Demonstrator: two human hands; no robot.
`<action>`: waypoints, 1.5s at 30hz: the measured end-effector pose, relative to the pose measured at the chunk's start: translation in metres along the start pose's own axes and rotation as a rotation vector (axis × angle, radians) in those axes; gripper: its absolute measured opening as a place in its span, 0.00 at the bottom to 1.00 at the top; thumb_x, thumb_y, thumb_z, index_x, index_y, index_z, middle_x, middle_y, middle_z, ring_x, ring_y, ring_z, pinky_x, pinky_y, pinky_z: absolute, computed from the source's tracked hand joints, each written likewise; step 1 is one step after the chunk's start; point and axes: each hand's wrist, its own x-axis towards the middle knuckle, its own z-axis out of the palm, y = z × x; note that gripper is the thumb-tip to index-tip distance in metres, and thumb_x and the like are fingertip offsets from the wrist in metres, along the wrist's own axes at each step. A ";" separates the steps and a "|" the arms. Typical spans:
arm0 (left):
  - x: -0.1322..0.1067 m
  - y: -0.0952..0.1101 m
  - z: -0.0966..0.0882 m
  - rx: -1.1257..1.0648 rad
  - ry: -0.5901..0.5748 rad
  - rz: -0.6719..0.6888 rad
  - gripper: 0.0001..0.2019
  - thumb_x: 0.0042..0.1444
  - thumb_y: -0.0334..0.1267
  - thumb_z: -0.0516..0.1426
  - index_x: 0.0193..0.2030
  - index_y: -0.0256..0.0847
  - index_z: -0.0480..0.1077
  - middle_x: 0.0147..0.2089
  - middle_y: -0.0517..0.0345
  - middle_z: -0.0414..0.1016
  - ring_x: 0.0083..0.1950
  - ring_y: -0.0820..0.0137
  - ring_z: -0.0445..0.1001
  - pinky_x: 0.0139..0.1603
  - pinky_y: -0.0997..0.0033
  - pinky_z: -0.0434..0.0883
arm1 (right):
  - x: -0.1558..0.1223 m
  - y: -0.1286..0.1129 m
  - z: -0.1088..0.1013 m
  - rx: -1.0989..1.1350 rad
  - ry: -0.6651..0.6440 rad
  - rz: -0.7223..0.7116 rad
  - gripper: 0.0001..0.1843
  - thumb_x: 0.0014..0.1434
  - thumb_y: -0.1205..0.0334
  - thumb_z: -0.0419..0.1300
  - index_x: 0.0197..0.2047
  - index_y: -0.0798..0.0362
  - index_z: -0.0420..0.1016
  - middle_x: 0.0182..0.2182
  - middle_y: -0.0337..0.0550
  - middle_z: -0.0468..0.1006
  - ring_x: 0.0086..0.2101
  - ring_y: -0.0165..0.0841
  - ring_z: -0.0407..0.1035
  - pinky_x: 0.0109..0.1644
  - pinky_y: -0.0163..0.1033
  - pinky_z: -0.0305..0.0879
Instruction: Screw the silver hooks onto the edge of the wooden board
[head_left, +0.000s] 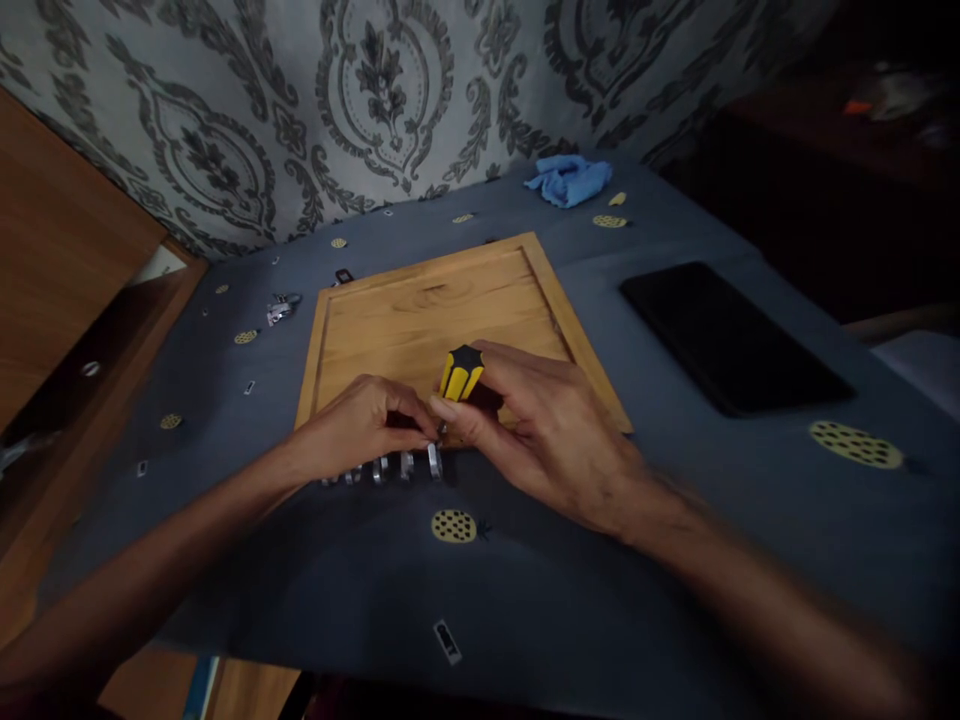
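Note:
My right hand is wrapped round a screwdriver with a yellow and black handle, held upright over the near edge of a wooden board. The screwdriver's tip is hidden behind my fingers. Close beside it, my left hand pinches at the same edge, thumb and forefinger together; what they hold, if anything, is too small to make out. Several silvery metal pieces, perhaps hooks or clips, stand in a row along that near edge, just under my left hand.
A black phone or tablet lies to the right of the board. At the back is a crumpled blue cloth. A small metal part lies left of the board, and a dark buckle-like piece is at its far-left corner. Patterned grey fabric hangs behind.

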 end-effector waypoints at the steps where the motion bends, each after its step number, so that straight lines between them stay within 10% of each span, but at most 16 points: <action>1: 0.000 0.000 0.000 -0.014 0.004 -0.012 0.05 0.52 0.28 0.62 0.29 0.40 0.78 0.30 0.65 0.80 0.33 0.74 0.77 0.39 0.77 0.71 | 0.000 0.000 0.000 0.002 -0.004 0.002 0.12 0.69 0.61 0.53 0.32 0.51 0.60 0.28 0.38 0.70 0.27 0.28 0.63 0.30 0.35 0.58; 45: -0.005 -0.001 0.011 -0.192 0.095 -0.132 0.03 0.51 0.32 0.61 0.34 0.36 0.76 0.33 0.58 0.79 0.34 0.72 0.76 0.40 0.71 0.73 | 0.001 -0.003 0.000 0.042 -0.049 0.025 0.12 0.68 0.60 0.55 0.32 0.53 0.66 0.26 0.37 0.68 0.27 0.28 0.63 0.31 0.35 0.59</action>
